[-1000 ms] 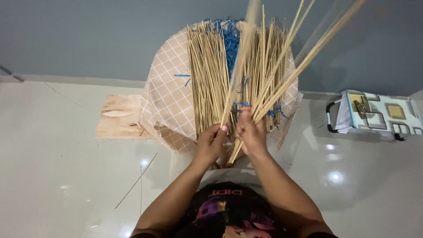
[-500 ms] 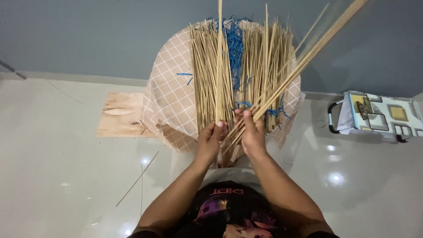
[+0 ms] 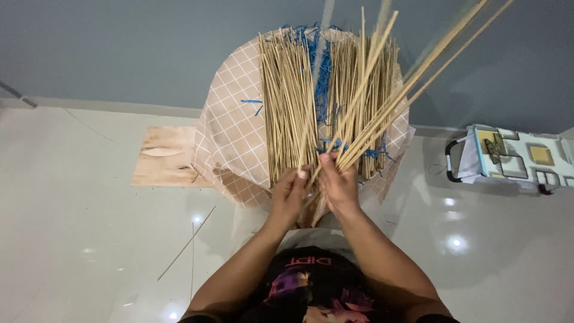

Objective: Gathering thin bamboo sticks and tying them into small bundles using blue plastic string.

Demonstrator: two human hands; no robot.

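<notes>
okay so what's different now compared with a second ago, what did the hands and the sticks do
The left hand stays closed on one thin stick, which swung from leaning right to upright and now leans right again, blurred. The right hand keeps its grip on the fan of sticks, which stays slanted up to the right. The stick pile on the checked cloth, the wooden board and the floor stick are unchanged.

Both forearms are extended fwd from the body, wrists close together. Left hand is curled shut, thumb and fingers pinched. Right hand is closed too, knuckles up, just beside the left.
</notes>
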